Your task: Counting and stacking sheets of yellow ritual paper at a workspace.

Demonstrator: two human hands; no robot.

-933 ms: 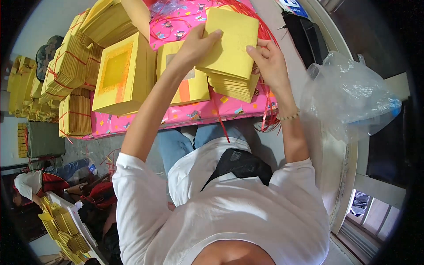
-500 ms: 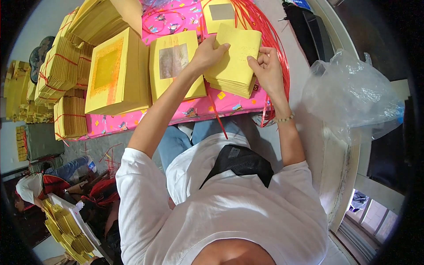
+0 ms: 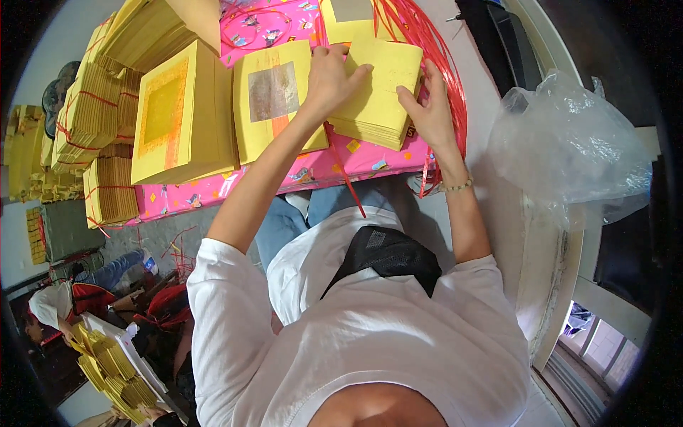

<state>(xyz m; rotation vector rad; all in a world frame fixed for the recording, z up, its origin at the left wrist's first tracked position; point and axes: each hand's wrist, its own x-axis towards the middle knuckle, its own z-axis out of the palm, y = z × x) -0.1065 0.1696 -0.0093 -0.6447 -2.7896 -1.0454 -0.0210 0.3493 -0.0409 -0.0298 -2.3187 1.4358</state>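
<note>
A stack of folded yellow paper sheets (image 3: pixel 377 99) lies on the table between my hands. My left hand (image 3: pixel 333 80) is at its left edge, thumb stretched over the top sheet and fingers along the side. On the right edge, my right hand (image 3: pixel 430 117) has its fingers spread, with the thumb near the top sheet. Neither hand grips a sheet. Left of this stack is yellow paper with a silver square (image 3: pixel 272 96). Further left stands a thick block of yellow paper with a gold square (image 3: pixel 165 110).
Red plastic ties (image 3: pixel 447 78) curve along the table's right side. Yellow bundles tied in red (image 3: pixel 92 117) pile up at the left. A pink patterned cloth (image 3: pixel 213 198) covers the table. A clear plastic bag (image 3: pixel 569 149) is at right. A person (image 3: pixel 53 306) works at lower left.
My right fingers have uncurled and spread along the stack's edge. My left fingers have opened toward the silver-square paper. The top sheet now lies flatter on the stack.
</note>
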